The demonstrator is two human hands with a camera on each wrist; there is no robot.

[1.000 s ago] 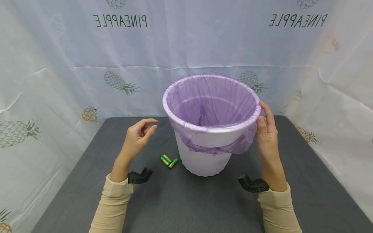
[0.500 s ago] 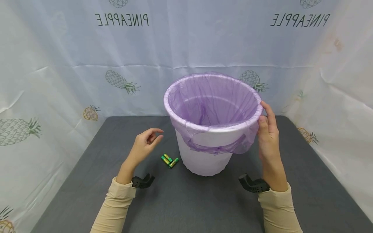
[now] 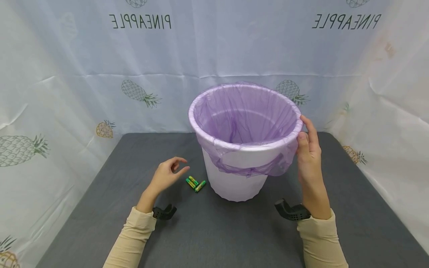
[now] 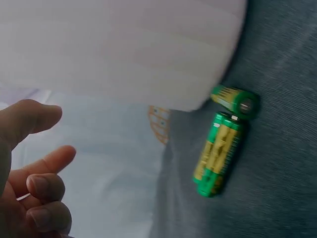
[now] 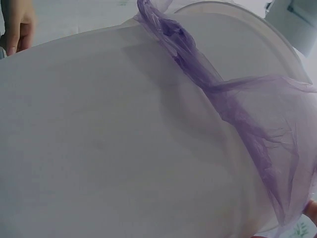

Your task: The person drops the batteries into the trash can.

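Head view, left hand: your left hand hangs above the desk, thumb and forefinger well parted, with hold of nothing, near the batteries.
Head view, batteries: three small green-and-yellow cylindrical batteries lie on the dark grey cloth-covered desk, just left of the bin's base; two lie side by side, the third slants at their near end.
Head view, bin: the round white bin stands upright, lined with a thin translucent purple plastic bag folded over the rim.
Head view, right hand: your right hand rests thumb and forefinger on the rim's right side, those fingers nearly straight; the others are mostly hidden.
Left wrist view, fingers: your thumb and forefinger stand apart, the other fingers bent; the third battery lies across the pair's end, close by the bin's wall.
Right wrist view, bag: its bunched edge hangs down the bin's wall; one of your fingertips shows at the lower right.
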